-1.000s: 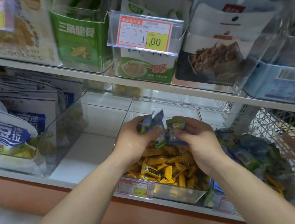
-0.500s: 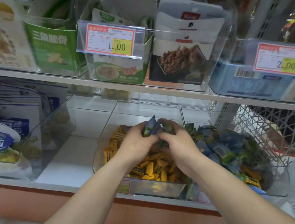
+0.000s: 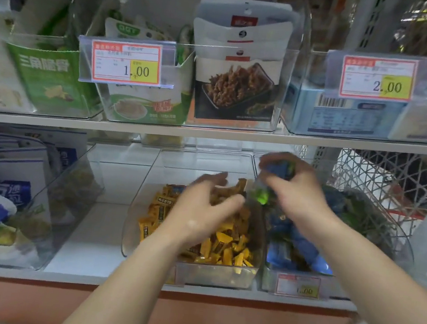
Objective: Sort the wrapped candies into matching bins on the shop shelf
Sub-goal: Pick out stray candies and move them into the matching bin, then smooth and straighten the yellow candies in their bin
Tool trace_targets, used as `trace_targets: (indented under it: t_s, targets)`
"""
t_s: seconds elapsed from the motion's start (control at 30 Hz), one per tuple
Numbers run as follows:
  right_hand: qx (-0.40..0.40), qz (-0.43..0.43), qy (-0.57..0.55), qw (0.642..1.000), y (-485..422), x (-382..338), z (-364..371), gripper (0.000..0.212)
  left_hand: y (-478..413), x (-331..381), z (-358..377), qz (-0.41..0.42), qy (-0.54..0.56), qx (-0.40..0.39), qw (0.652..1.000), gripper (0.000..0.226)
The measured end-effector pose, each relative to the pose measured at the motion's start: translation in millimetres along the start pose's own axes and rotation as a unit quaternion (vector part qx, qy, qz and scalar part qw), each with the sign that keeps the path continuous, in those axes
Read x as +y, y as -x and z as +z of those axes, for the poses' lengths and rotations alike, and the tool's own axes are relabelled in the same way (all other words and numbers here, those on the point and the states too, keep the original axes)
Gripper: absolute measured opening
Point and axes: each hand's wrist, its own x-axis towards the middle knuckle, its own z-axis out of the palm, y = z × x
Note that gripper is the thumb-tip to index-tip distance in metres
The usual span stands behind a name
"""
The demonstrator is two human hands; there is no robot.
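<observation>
A clear bin (image 3: pixel 214 273) on the lower shelf holds several yellow wrapped candies (image 3: pixel 226 247). My left hand (image 3: pixel 201 208) hovers over them with fingers spread and nothing in it. To the right stands a second clear bin (image 3: pixel 296 285) filled with blue and green wrapped candies (image 3: pixel 301 250). My right hand (image 3: pixel 292 187) is above that bin's near-left part and grips a bunch of blue and green candies (image 3: pixel 276 169); a green one (image 3: pixel 260 196) hangs below the fingers. The image is motion-blurred around both hands.
A clear bin (image 3: pixel 68 198) with blue-and-white snack bags stands at the left, with bare white shelf (image 3: pixel 102 229) between it and the yellow bin. The upper shelf (image 3: pixel 210 132) carries bins of packets with price tags. A white wire basket (image 3: pixel 382 182) is behind at the right.
The blue and green candies have passed from my left hand to my right, which has carried them right over the blue-green bin. My left hand has opened. The view has shifted right.
</observation>
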Motion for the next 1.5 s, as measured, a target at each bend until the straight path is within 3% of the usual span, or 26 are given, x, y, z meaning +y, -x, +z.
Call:
trace_targets:
  t_s: [0.07, 0.13, 0.2, 0.27, 0.33, 0.5, 0.63, 0.73, 0.87, 0.97, 1.03, 1.13, 1.2, 1.27, 1.37, 1.4, 1.5]
  targets:
    - [0.040, -0.107, 0.154, 0.981, -8, 7, -22, 0.025, -13, -16, -13, -0.035, -0.044, 0.079, 0.995, 0.047]
    - [0.033, -0.146, 0.287, 0.946, -15, 23, -42, 0.024, -28, -29, -20, -0.083, -0.129, 0.093, 0.984, 0.046]
    - [-0.049, -0.088, 0.410, 0.906, -19, 40, -55, 0.026, -36, -39, -18, -0.110, -0.170, 0.044, 0.978, 0.051]
    - [-0.150, -0.027, 0.511, 0.846, -18, 53, -57, 0.044, -34, -48, -11, -0.120, -0.184, -0.005, 0.976, 0.051]
    - [-0.192, 0.002, 0.535, 0.823, -16, 56, -54, 0.059, -32, -56, -5, -0.114, -0.217, -0.008, 0.969, 0.040]
    - [-0.147, -0.018, 0.559, 0.816, -16, 48, -52, 0.072, -31, -55, -5, -0.103, -0.200, 0.060, 0.972, 0.022]
    - [-0.085, -0.093, 0.501, 0.856, -13, 27, -40, 0.054, -25, -48, -13, -0.089, -0.160, 0.113, 0.977, 0.022]
    - [-0.100, -0.162, 0.427, 0.884, -5, 14, -20, 0.041, -16, -32, -18, -0.069, -0.051, 0.146, 0.986, 0.018]
    - [-0.153, -0.028, 0.170, 0.973, 4, 0, 9, 0.035, -2, 0, -5, -0.028, 0.123, 0.115, 0.985, 0.014]
    - [-0.227, 0.074, 0.004, 0.971, 5, -6, 14, 0.019, 2, 15, 5, 0.024, 0.187, 0.084, 0.978, 0.019]
    - [-0.240, 0.075, -0.038, 0.967, 2, -4, 6, 0.009, 1, 15, 8, 0.024, 0.204, 0.067, 0.976, 0.031]
    - [-0.128, -0.019, 0.099, 0.987, -11, 4, -18, 0.013, -1, 6, 10, 0.007, 0.106, 0.067, 0.992, 0.035]
    - [-0.048, -0.101, 0.221, 0.969, -16, 10, -33, 0.016, -2, 0, 11, 0.010, 0.004, 0.054, 0.998, 0.035]
    - [-0.052, -0.098, 0.316, 0.942, -17, 19, -45, 0.010, -6, -4, 10, 0.013, -0.067, 0.034, 0.997, 0.037]
    - [-0.122, 0.023, 0.538, 0.834, -15, 37, -45, 0.049, -16, -10, 9, 0.008, -0.115, 0.014, 0.993, 0.038]
    - [-0.113, 0.036, 0.554, 0.824, -16, 37, -42, 0.061, -22, -10, 10, 0.000, -0.121, 0.007, 0.993, 0.038]
    - [-0.075, -0.056, 0.509, 0.856, -19, 30, -24, 0.073, -48, -11, 22, -0.033, -0.142, -0.020, 0.989, 0.039]
